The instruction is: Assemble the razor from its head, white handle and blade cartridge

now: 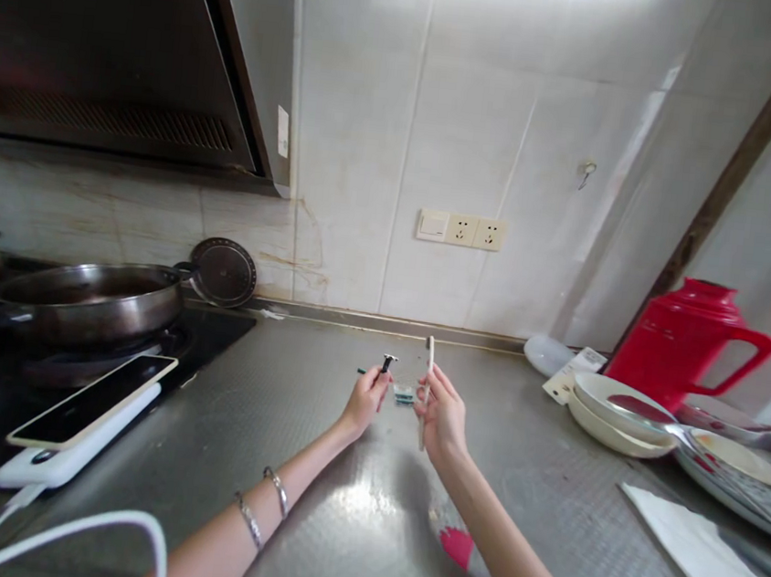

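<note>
My left hand (366, 399) is closed around a small dark-handled razor (388, 362) with a shiny head pointing up. My right hand (442, 410) grips a thin whitish stick (431, 357), perhaps a toothbrush, held upright with its dark tip at the top. Between the hands, on the metal countertop (333, 522), lies a small clear and green item (404, 397) too small to identify. A short dark green piece shows just left of my left fingers. A pink and whitish object (456, 546) is partly hidden by my right forearm.
On the left are a steel pan (91, 299) on the stove, a phone (95, 398) on a white power bank (76, 444) and a white cable (92, 519). A red thermos (676, 342), stacked bowls (620, 414) and a white napkin (708, 561) are on the right.
</note>
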The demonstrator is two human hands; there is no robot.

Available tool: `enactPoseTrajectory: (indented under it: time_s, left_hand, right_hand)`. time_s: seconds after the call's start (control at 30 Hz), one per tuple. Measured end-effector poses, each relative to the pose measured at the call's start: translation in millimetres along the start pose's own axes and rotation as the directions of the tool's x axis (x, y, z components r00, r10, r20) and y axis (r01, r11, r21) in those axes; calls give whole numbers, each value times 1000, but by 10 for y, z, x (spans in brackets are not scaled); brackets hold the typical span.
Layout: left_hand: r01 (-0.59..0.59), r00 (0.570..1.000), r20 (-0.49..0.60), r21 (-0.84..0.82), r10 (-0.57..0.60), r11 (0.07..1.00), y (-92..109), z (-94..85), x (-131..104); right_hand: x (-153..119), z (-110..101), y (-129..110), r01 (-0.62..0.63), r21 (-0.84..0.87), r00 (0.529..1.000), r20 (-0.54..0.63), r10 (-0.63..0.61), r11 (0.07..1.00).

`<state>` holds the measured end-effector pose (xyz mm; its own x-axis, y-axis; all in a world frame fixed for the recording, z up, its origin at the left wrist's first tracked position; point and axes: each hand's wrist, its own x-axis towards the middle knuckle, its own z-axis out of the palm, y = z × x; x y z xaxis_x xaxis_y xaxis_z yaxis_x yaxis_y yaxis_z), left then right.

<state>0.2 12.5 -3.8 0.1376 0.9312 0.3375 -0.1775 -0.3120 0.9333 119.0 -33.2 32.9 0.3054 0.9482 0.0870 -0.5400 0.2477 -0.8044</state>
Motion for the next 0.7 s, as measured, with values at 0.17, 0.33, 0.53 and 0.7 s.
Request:
enactPoseTrajectory:
  time_s: [0.17, 0.33, 0.53, 0.7]
  left_hand:
    - [-43, 999, 15, 30, 43, 999, 69, 20, -35]
    - [-46, 999, 20, 35, 45, 998, 56, 43, -64]
    - [-62, 998, -10, 37, 63, 997, 43, 85, -84]
    - [-59, 997, -42, 34, 60, 998, 113, 115, -98]
  right_hand:
    - [-311, 197, -6, -129, -10, 972, 196, 129, 992]
    - [-504, 295, 91, -242, -54, 925, 288, 247, 969]
    - [-625, 318, 59, -263, 11, 922, 299, 247, 965]
    - [-611, 285, 31, -298, 14, 912, 301, 280, 955]
